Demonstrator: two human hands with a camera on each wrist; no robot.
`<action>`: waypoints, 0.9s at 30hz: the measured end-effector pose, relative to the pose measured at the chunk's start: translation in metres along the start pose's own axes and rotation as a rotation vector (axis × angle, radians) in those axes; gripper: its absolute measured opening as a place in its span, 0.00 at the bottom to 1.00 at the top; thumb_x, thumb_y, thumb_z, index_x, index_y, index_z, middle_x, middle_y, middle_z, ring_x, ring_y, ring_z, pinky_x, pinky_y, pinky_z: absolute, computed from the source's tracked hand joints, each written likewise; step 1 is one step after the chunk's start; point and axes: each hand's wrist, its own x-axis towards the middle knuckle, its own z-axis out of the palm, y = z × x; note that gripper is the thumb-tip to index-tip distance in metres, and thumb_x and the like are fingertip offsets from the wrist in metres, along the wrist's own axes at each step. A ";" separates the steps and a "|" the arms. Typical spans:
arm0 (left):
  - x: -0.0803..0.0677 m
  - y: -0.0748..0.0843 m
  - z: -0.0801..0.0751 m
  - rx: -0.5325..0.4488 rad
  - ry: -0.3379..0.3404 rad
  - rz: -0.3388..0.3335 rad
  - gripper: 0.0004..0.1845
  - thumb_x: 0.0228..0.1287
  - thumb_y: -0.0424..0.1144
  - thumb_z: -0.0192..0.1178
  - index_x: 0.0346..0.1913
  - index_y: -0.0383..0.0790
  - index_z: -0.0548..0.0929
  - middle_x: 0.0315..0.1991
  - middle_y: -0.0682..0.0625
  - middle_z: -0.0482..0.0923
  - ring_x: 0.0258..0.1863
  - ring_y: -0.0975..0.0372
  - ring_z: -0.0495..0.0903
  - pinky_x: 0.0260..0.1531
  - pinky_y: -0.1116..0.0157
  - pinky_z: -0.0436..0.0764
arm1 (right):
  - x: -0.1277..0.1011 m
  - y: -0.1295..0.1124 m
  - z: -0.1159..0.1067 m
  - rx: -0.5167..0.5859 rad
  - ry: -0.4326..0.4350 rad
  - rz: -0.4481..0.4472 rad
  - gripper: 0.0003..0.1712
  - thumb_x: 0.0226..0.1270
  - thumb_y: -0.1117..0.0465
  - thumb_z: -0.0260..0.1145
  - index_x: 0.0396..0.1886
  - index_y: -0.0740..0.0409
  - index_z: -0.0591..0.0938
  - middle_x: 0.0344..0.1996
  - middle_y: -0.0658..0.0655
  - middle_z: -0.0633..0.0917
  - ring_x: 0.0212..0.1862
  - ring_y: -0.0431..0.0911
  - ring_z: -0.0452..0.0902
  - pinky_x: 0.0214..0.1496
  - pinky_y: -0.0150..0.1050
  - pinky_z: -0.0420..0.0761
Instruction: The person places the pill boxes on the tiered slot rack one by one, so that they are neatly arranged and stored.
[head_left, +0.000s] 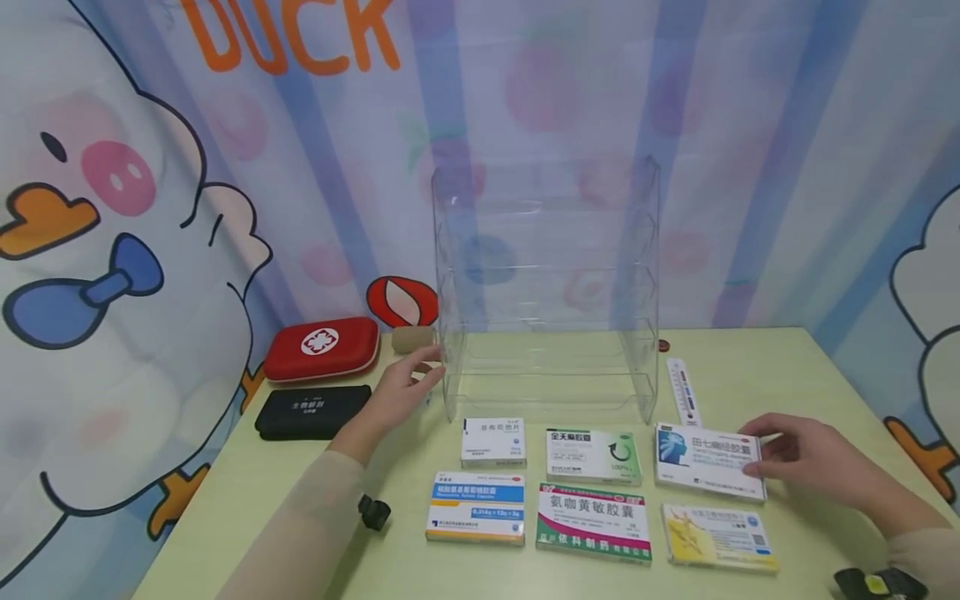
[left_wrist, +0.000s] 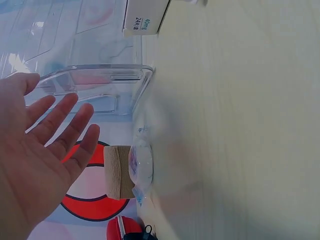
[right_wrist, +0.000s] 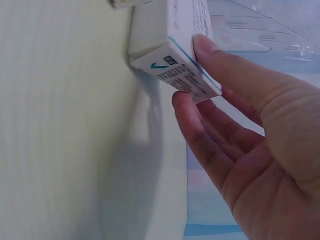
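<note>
My right hand pinches the right end of a white medicine box with a blue head picture. In the right wrist view the thumb lies on the printed face of the box, and a fingertip is at its end. My left hand is at the left side of a clear tiered acrylic rack. Its fingers are spread and relaxed in the left wrist view, with the thumb overlapping the rack's edge. Nothing lies in that palm.
Several other medicine boxes lie before the rack, among them a green-and-pink box and a yellow one. A red first-aid case, black pouch and tan roll are at left. A thermometer card lies right of the rack.
</note>
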 end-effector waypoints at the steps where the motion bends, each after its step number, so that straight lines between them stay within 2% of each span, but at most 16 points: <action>1: 0.001 -0.001 0.000 0.000 -0.001 0.002 0.26 0.78 0.48 0.57 0.74 0.46 0.72 0.71 0.47 0.74 0.65 0.50 0.76 0.64 0.48 0.79 | -0.001 -0.001 -0.002 -0.007 0.022 -0.002 0.30 0.59 0.46 0.79 0.57 0.57 0.83 0.48 0.56 0.87 0.42 0.42 0.83 0.38 0.33 0.82; 7: 0.001 -0.002 0.000 -0.013 -0.028 0.004 0.26 0.79 0.47 0.56 0.74 0.46 0.70 0.70 0.45 0.74 0.66 0.49 0.75 0.66 0.47 0.77 | -0.005 -0.012 -0.016 -0.037 0.188 -0.063 0.17 0.67 0.51 0.74 0.52 0.53 0.87 0.50 0.61 0.88 0.39 0.33 0.84 0.37 0.32 0.85; 13: 0.003 -0.004 0.002 -0.022 -0.042 0.004 0.27 0.79 0.47 0.56 0.75 0.46 0.68 0.72 0.45 0.72 0.68 0.48 0.74 0.69 0.47 0.75 | -0.001 -0.043 -0.037 0.004 0.374 -0.139 0.14 0.70 0.56 0.72 0.52 0.55 0.85 0.48 0.61 0.86 0.38 0.21 0.78 0.36 0.26 0.83; 17: 0.003 -0.003 0.002 -0.015 -0.049 0.019 0.28 0.80 0.46 0.55 0.77 0.47 0.64 0.71 0.44 0.71 0.68 0.48 0.74 0.69 0.46 0.75 | 0.012 -0.082 -0.055 0.038 0.477 -0.155 0.17 0.71 0.52 0.72 0.54 0.53 0.85 0.49 0.58 0.86 0.39 0.19 0.77 0.38 0.20 0.78; 21: 0.002 0.000 0.001 -0.018 -0.047 0.021 0.28 0.80 0.44 0.54 0.77 0.47 0.62 0.71 0.43 0.71 0.68 0.48 0.73 0.68 0.46 0.75 | 0.035 -0.130 -0.071 0.091 0.557 -0.175 0.20 0.70 0.46 0.71 0.57 0.47 0.85 0.49 0.53 0.87 0.42 0.21 0.79 0.40 0.19 0.75; 24: 0.002 0.000 0.001 -0.030 -0.042 0.003 0.28 0.80 0.44 0.54 0.77 0.47 0.62 0.71 0.43 0.71 0.68 0.48 0.73 0.69 0.46 0.74 | 0.060 -0.167 -0.082 0.154 0.621 -0.225 0.20 0.70 0.47 0.71 0.58 0.45 0.86 0.50 0.51 0.87 0.44 0.24 0.80 0.44 0.21 0.77; 27: 0.004 -0.003 0.005 -0.037 -0.053 0.001 0.28 0.80 0.45 0.54 0.77 0.47 0.61 0.71 0.43 0.70 0.69 0.48 0.72 0.69 0.46 0.75 | 0.086 -0.201 -0.093 0.192 0.710 -0.295 0.19 0.69 0.51 0.73 0.56 0.50 0.87 0.51 0.52 0.87 0.45 0.27 0.81 0.49 0.22 0.80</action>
